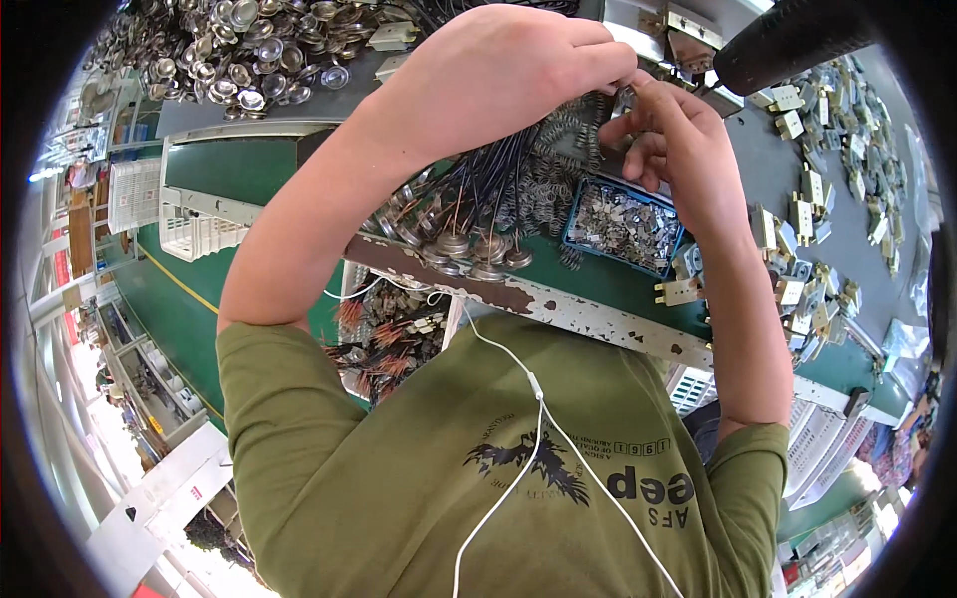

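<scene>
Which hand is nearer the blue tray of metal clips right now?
Right. The right hand hovers just above the blue tray, near its far edge. The left hand is farther off, up and to the left over the springs.

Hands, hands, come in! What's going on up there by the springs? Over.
Left hand and right hand together, pinching a small metal part. Heap of coiled grey wire springs just below. Blue tray of small metal clips alongside. Grip details hidden.
</scene>
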`<state>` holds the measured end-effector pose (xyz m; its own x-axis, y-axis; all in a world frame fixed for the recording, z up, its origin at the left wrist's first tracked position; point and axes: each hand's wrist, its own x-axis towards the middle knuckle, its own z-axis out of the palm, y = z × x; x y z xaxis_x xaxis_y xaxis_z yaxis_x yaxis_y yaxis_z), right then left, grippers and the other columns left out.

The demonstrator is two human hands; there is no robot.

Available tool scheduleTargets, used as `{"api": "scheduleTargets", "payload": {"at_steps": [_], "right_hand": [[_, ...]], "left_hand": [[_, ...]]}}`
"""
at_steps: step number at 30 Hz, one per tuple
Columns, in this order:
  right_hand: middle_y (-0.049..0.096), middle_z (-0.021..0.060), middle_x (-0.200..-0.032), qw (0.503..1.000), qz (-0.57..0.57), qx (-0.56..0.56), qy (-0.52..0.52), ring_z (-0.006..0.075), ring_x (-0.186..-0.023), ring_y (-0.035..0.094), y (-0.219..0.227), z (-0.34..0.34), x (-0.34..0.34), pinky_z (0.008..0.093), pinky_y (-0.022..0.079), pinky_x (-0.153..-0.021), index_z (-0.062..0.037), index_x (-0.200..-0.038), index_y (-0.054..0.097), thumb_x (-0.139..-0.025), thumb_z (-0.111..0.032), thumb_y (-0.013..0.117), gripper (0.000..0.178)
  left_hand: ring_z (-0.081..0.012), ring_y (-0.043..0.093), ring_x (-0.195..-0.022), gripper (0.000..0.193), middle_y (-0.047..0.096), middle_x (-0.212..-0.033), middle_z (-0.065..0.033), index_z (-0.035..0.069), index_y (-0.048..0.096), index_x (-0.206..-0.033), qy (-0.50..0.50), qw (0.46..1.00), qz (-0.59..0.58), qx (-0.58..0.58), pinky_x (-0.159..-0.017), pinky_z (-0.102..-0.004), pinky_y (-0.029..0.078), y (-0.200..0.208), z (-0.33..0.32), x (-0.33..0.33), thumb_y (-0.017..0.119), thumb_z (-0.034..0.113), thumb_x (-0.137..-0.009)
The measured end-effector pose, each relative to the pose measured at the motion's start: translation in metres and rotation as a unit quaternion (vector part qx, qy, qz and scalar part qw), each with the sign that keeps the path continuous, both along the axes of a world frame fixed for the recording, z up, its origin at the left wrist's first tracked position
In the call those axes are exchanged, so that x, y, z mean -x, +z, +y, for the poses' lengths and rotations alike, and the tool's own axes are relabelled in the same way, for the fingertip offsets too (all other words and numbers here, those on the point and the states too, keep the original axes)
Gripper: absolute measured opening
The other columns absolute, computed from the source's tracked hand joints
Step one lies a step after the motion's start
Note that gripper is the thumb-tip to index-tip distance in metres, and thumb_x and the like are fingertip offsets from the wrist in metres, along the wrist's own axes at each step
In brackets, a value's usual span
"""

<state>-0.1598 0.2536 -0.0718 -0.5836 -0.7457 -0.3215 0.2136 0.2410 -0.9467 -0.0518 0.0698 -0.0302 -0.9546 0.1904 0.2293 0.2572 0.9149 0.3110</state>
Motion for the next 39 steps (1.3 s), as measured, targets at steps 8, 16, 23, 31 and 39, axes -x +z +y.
{"api": "scheduleTargets", "payload": {"at_steps": [8,16,23,31,39], "right_hand": [[0.072,0.0098,-0.113,0.987,0.064,0.147,-0.025,0.0114,-0.089,0.068,-0.013,0.002,-0.009,0.024,0.055,-0.07,0.001,-0.129,0.06,-0.103,-0.017,0.064,0.032],[0.071,0.0077,-0.103,0.975,0.088,0.203,-0.014,0.0093,-0.084,0.065,-0.012,0.006,-0.002,0.0237,0.052,-0.068,0.0014,-0.12,0.064,-0.105,-0.019,0.061,0.025],[0.071,0.0113,-0.077,0.993,-0.096,0.062,-0.005,0.0101,-0.052,0.06,0.001,0.004,-0.004,0.0202,0.042,-0.042,-0.0073,-0.083,0.056,-0.104,-0.045,0.058,0.043],[0.073,0.0106,-0.084,0.998,-0.03,0.047,-0.009,0.0096,-0.054,0.063,-0.006,0.007,-0.003,0.0198,0.043,-0.044,-0.0058,-0.093,0.061,-0.105,-0.045,0.058,0.041],[0.071,0.0107,-0.114,0.982,-0.033,0.186,-0.001,0.015,-0.096,0.069,-0.023,0.008,-0.01,0.0252,0.054,-0.078,0.0008,-0.125,0.062,-0.106,-0.019,0.061,0.028]], "left_hand": [[-0.0321,0.069,-0.083,0.008,0.067,-0.088,-0.014,0.003,0.066,-0.096,-0.052,0.981,0.185,-0.018,-0.071,-0.0383,0.054,0.002,-0.006,0.005,0.07,0.008,-0.09],[-0.0302,0.07,-0.081,0.011,0.069,-0.089,-0.0122,0.002,0.068,-0.096,-0.04,0.984,0.135,-0.11,-0.071,-0.0366,0.056,0.015,-0.001,0.003,0.072,0.01,-0.09],[-0.0229,0.072,-0.086,0.012,0.071,-0.1,-0.0065,0.008,0.068,-0.098,-0.203,0.874,0.37,0.239,-0.072,-0.0327,0.058,-0.006,-0.017,0.017,0.067,0.013,-0.087],[-0.0232,0.072,-0.087,0.014,0.071,-0.101,-0.0044,0.007,0.068,-0.098,-0.171,0.914,0.294,0.221,-0.073,-0.0326,0.058,0.0,-0.01,0.009,0.066,0.012,-0.086],[-0.0313,0.069,-0.079,0.008,0.066,-0.087,-0.01,0.007,0.065,-0.095,-0.065,0.98,0.175,0.073,-0.068,-0.0388,0.055,0.005,-0.002,-0.001,0.069,0.008,-0.088]]}}
